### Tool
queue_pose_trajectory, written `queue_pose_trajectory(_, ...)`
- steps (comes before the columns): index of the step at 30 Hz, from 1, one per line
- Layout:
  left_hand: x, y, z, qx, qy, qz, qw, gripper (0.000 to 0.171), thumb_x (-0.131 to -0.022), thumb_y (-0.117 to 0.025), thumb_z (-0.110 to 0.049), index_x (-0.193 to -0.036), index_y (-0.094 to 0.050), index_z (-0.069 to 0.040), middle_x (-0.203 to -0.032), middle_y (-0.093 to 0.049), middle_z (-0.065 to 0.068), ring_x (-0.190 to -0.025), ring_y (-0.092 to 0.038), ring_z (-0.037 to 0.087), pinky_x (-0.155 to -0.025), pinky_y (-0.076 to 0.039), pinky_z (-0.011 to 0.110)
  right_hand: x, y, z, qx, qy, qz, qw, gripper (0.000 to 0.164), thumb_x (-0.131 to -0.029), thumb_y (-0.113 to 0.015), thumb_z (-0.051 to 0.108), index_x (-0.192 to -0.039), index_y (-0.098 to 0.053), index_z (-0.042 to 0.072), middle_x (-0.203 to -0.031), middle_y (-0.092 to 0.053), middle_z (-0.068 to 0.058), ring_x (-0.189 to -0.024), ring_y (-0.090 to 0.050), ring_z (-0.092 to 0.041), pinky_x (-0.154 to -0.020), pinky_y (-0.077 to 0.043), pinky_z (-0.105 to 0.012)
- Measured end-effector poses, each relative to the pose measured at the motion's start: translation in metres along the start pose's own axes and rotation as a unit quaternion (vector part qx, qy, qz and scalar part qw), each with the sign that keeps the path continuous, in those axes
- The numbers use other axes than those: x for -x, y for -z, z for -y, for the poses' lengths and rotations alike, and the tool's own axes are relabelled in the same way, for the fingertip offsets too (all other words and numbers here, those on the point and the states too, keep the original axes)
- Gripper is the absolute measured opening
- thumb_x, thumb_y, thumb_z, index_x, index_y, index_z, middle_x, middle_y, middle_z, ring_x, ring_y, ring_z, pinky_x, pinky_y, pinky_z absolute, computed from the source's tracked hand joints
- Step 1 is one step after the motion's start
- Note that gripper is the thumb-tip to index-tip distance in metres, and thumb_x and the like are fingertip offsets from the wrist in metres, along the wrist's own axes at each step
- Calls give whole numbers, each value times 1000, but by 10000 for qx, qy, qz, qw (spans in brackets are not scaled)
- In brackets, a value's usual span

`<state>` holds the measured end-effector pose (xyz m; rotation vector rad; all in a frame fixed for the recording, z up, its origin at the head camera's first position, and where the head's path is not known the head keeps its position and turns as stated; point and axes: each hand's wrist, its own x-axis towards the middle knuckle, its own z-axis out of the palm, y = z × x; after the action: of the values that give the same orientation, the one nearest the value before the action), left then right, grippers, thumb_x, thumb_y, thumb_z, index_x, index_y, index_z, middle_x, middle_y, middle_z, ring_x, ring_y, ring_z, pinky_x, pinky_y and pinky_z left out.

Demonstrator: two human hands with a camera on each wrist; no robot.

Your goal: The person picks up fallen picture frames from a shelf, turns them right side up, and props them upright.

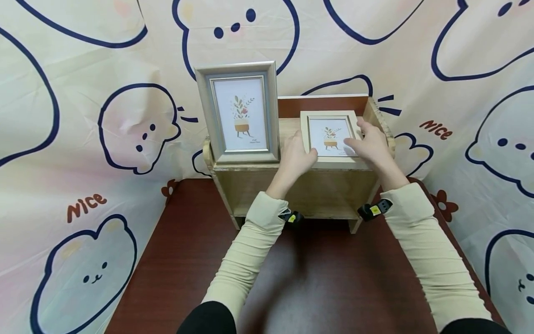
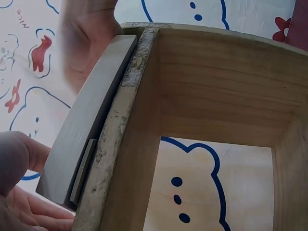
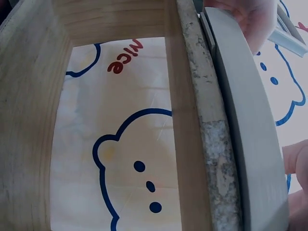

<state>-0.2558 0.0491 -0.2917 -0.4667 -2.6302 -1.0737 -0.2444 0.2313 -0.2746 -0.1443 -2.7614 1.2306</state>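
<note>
A small cream picture frame (image 1: 330,134), holding a print of a potted plant, stands tilted back on top of a wooden shelf (image 1: 292,181). My left hand (image 1: 293,160) grips its lower left corner, the thumb by the bottom edge. On the opposite side my right hand (image 1: 372,144) holds the right edge, with the thumb over the front. From below, the left wrist view shows the frame's bottom edge (image 2: 91,115) along the shelf's front board, the left fingers (image 2: 29,207) at one end. The right wrist view shows the right hand (image 3: 299,166) beside it.
A larger silver-grey picture frame (image 1: 238,116) with a similar plant print stands upright on the shelf's left side. The shelf has raised side panels and a brown back strip (image 1: 325,105). Beneath is a dark red-brown table (image 1: 333,278), before a cartoon-printed cloth backdrop (image 1: 83,162).
</note>
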Motion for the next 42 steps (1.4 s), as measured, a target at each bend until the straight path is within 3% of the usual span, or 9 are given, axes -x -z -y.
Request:
queue_pose_trajectory(3,0,-1,0,-10,154,25,9999,41,-76,-60,-11,-114,-53,4,-98,-60,16,-92,-56,27,-76,-46,40,0,-2,-1,-145,62,-118,9998,69,-80,-55,8,-142,-27,2,-144,-26,-21,-128,-25,-37,-101,-21,-55)
queue_pose_trajectory(7,0,-2,0,124,403,66,9991,56,-77,-60,-10,-127,-45,7,-119,-54,20,-110,-50,30,-92,-41,40,1,-3,-1,-407,86,-269,9988,71,-72,-51,-2,-140,-31,2,-141,-30,-22,-123,-29,-37,-100,-24,-53)
queue_pose_trajectory(9,1,-4,0,253,469,27,9986,58,-76,-60,-9,-130,-43,6,-122,-53,20,-112,-48,30,-94,-39,40,1,-4,-2,-535,42,-314,9981,70,-73,-49,-3,-141,-31,2,-142,-30,-22,-123,-29,-37,-100,-24,-52)
queue_pose_trajectory(15,2,-10,1,646,426,-366,9963,51,-73,-61,-6,-123,-51,2,-105,-59,15,-102,-52,27,-83,-43,40,3,-5,-1,-727,-99,-425,9964,66,-79,-49,1,-142,-30,6,-144,-26,-20,-124,-27,-35,-101,-23,-52)
queue_pose_trajectory(22,4,-12,2,1267,477,-577,9891,57,-74,-59,-3,-129,-46,5,-124,-52,18,-116,-46,30,-95,-38,39,5,-6,1,-785,5,-553,9954,63,-82,-49,4,-142,-30,7,-146,-24,-16,-129,-24,-33,-104,-18,-52)
queue_pose_trajectory(26,4,-12,2,1579,409,-763,9836,57,-73,-59,1,-128,-45,8,-126,-49,20,-114,-47,30,-94,-39,35,6,-6,1,-696,132,-598,9957,67,-81,-49,5,-144,-25,7,-145,-25,-18,-130,-23,-33,-104,-18,-52)
queue_pose_trajectory(35,7,-10,3,1886,27,-1237,9742,55,-71,-59,3,-124,-49,9,-120,-54,18,-109,-52,28,-90,-42,29,3,1,5,-546,163,-664,9962,58,-89,-50,16,-142,-28,4,-134,-40,-21,-120,-40,-34,-99,-30,-48)
queue_pose_trajectory(42,8,-11,3,1778,-149,-1450,9732,55,-72,-57,4,-126,-48,8,-124,-50,19,-114,-47,31,-93,-40,36,2,5,11,-725,161,-575,9956,53,-91,-48,19,-140,-32,4,-133,-42,-20,-120,-41,-32,-99,-33,-45)
